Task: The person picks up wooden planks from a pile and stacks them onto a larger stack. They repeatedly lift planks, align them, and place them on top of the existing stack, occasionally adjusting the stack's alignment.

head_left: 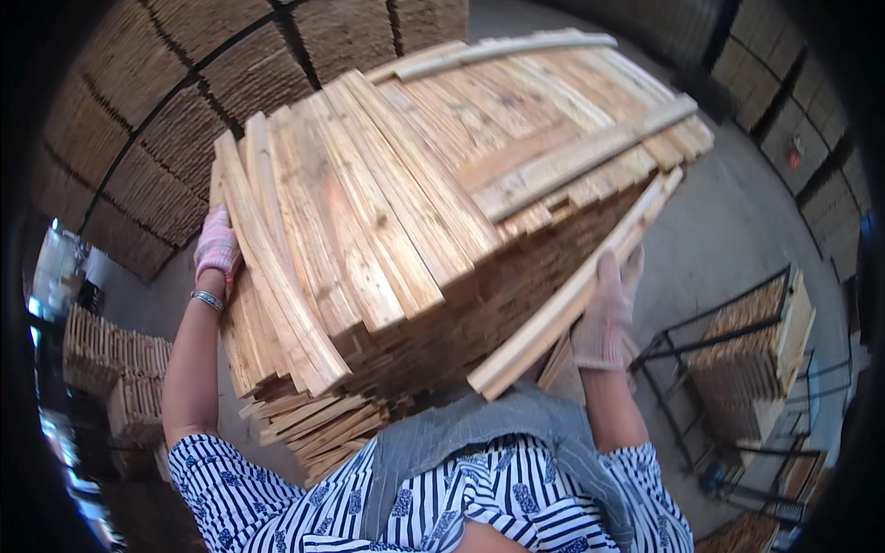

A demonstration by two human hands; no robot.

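Note:
A large stack of pale wooden boards [378, 212] rises in front of me, its top layer lying side by side. At its left edge, my left hand [218, 244], in a pinkish glove, is closed at the side of an outer board [277, 267]; some of its fingers are hidden. To the right of the stack, my right hand [606, 318], in a pale glove, grips a long wooden strip [544, 318]. That strip slants along the near right side of the pile, its lower end close to my apron [479, 426].
Loose strips [323, 429] lie low at the near left. One board [590, 157] rests crosswise on the stack. Tall lumber piles [230, 83] stand behind on the left. At the right is a dark metal rack [710, 332] with wood; more boards [115, 359] stand left.

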